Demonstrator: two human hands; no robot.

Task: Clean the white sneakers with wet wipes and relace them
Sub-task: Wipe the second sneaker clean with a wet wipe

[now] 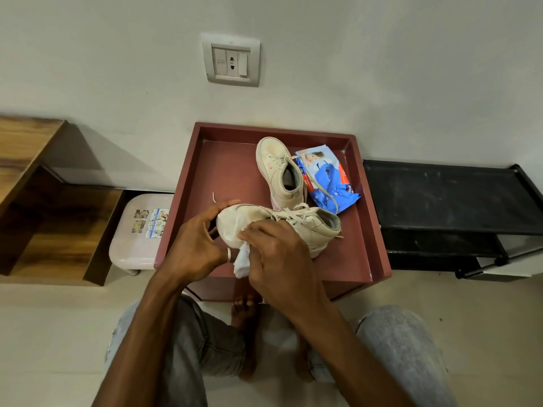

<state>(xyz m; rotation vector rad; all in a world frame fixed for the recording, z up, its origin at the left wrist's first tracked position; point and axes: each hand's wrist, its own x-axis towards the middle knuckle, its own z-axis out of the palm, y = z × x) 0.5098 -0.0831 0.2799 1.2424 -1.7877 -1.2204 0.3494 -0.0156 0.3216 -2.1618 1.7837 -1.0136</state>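
A white high-top sneaker (305,223) lies on its side over the front of a maroon tray-topped table (188,183), toe to the left. My left hand (197,245) grips its toe. My right hand (279,259) presses a crumpled white wet wipe (242,264) against the toe's near side. The laces on this sneaker are threaded, and a lace end sticks up beyond my left hand. The second white sneaker (279,171) stands upright at the back of the tray, toe toward the wall. A blue wet wipe pack (326,177) lies right of it.
A small pale plastic stool (138,230) stands left of the table. A wooden shelf unit (44,201) is at far left and a black rack (446,198) at right. A wall socket (230,60) is above. My knees and bare feet are under the table's front edge.
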